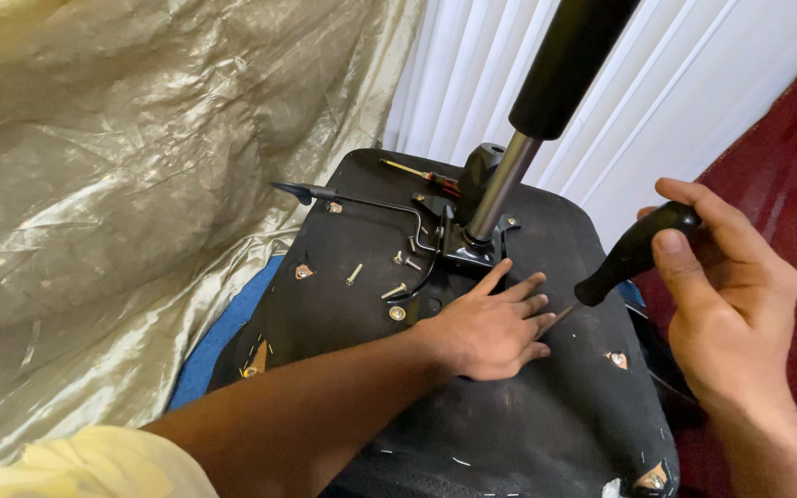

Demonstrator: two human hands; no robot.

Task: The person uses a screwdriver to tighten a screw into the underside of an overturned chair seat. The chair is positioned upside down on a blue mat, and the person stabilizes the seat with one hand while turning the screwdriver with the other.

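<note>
Resting flat and open at frame centre, the left hand (493, 327) presses the upturned chair seat (509, 415); the right hand (731, 304) grips a black-handled screwdriver (634, 254).

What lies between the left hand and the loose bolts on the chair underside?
Only bare black fabric of the seat underside separates the left hand from the loose bolts, in the head view.

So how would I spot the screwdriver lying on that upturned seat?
Start at the black seat underside and follow the metal post down to its base plate. Just behind and left of that base, near the seat's far edge, lies the screwdriver. Unlike the short silvery bolts scattered nearer, it is long, with a yellow shaft and a red-and-black handle.
</note>
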